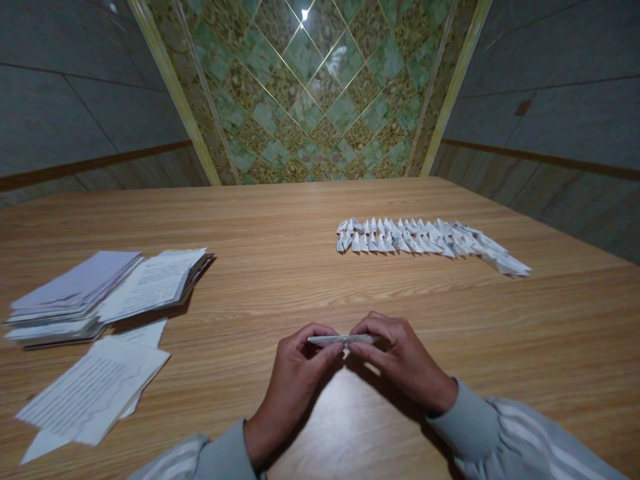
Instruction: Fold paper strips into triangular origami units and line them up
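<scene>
A small folded piece of pale paper point(327, 341) is held nearly level above the wooden table point(240, 287), near the middle of the view. My left hand point(300, 373) pinches its left part between thumb and fingers. On the right part, my right hand point(397, 357) is closed in the same way, its thumb below and fingers above. The two thumb tips almost meet at the paper's middle. Parts of the paper's ends are hidden by the fingers.
Two rows of folded white paper pieces point(410, 237) stand on the table at the back right. Stacked papers point(75, 287) and an open bundle of printed pages point(155, 280) lie at the left. Loose printed sheets point(100, 387) are nearer. Tiled walls point(320, 100) rise behind.
</scene>
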{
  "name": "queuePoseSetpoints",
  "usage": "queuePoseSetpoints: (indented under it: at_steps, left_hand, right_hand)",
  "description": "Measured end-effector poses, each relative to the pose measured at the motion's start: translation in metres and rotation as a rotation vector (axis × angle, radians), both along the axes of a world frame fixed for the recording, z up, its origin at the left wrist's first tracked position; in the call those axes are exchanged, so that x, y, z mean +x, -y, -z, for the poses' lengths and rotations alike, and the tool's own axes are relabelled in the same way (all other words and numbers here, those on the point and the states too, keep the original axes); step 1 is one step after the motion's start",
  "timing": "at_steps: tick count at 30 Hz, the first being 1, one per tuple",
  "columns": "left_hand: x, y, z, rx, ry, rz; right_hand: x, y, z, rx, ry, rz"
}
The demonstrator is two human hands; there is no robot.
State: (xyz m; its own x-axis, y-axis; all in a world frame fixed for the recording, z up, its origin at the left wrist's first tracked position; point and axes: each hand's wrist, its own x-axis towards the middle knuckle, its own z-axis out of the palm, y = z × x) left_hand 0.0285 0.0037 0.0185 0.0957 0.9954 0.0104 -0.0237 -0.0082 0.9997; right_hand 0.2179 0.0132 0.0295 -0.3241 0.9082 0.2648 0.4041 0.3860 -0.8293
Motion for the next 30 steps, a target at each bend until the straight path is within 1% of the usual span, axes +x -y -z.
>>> queuePoseSetpoints:
  at_steps: [3, 5, 10, 14, 18, 21, 23, 26, 28, 30]
  left_hand:
    - [-0.0012, -0.0018, 0.0004, -0.011, 0.012, -0.031]
    - [-0.0013, -0.0023, 0.0009, -0.040, 0.052, -0.027]
    - [-0.0008, -0.0026, 0.0016, -0.104, 0.127, -0.006]
    - [-0.0005, -0.0038, 0.0016, -0.120, 0.167, 0.003]
    - [-0.0001, -0.0015, 0.0020, -0.093, 0.127, 0.001]
    - [0.0005, 0.0007, 0.0033, -0.101, 0.094, 0.055]
    - [0.0008, 0.0007, 0.0048, -0.118, 0.101, 0.078]
    - [0.0012, -0.0012, 0.0073, -0.134, 0.127, 0.069]
    - [0.0009, -0.0026, 0.0081, -0.129, 0.137, 0.052]
    - [0.0002, -0.0035, 0.0078, -0.114, 0.139, 0.050]
  right_hand:
    - [0.0007, -0.0013, 0.0013, -0.200, -0.098, -0.016]
    - [0.0007, -0.0020, 0.0035, -0.255, -0.143, -0.005]
    - [0.0035, -0.0040, 0.0094, -0.261, -0.182, -0.001]
    - [0.0087, -0.0059, 0.0077, -0.300, -0.205, -0.035]
    - [0.0082, -0.0049, 0.0023, -0.287, -0.175, -0.080]
    - [0.0042, -0.0029, 0.0007, -0.262, -0.109, -0.057]
    - [0.0028, -0.0022, 0.0012, -0.253, -0.107, -0.050]
    - [0.0042, -0.0028, 0.0035, -0.230, -0.130, -0.044]
    - [0.0061, -0.0036, 0.0049, -0.254, -0.152, -0.059]
    - [0.0067, -0.0038, 0.0055, -0.303, -0.183, -0.104]
